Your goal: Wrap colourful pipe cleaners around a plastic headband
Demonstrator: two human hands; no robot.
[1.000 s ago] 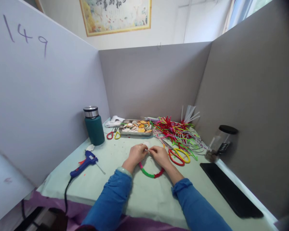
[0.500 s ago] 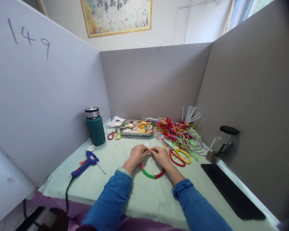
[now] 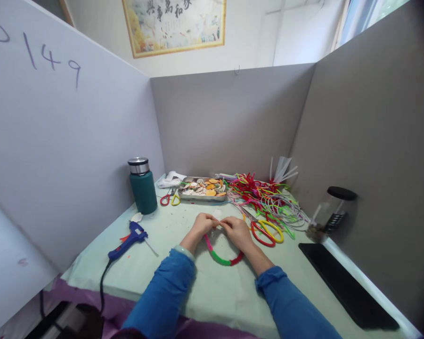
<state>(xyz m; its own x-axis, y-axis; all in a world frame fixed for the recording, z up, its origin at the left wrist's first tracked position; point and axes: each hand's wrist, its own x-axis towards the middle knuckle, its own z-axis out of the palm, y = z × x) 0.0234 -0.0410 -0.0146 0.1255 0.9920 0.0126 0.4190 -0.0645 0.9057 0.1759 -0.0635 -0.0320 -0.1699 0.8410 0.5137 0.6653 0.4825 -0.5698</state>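
A ring wrapped in fuzzy pink, green and red pipe cleaner [image 3: 221, 259] lies on the pale cloth. Its far part runs up under both hands. My left hand [image 3: 204, 227] is closed at the ring's upper left, above the pink stretch. My right hand [image 3: 237, 231] is closed too, and its fingertips meet the left ones at the top of the ring. Fingers hide whatever small piece is pinched there. Just beyond the fingertips lies a small white disc [image 3: 217, 213]. Large scissors with red and yellow handles [image 3: 263, 232] rest right of my right hand.
A metal tray [image 3: 202, 198] of flat pieces and a heap of pipe cleaners [image 3: 257, 190] stand at the back. Leftward are a green bottle [image 3: 143, 190], small scissors [image 3: 170, 197] and a corded blue glue gun [image 3: 129, 242]. A clear jar [image 3: 334, 214] and black slab [image 3: 342, 282] lie rightward.
The view has shifted slightly. More of the ring's pink stretch shows below my left hand. Both hands stay pinched together at the top of the ring.
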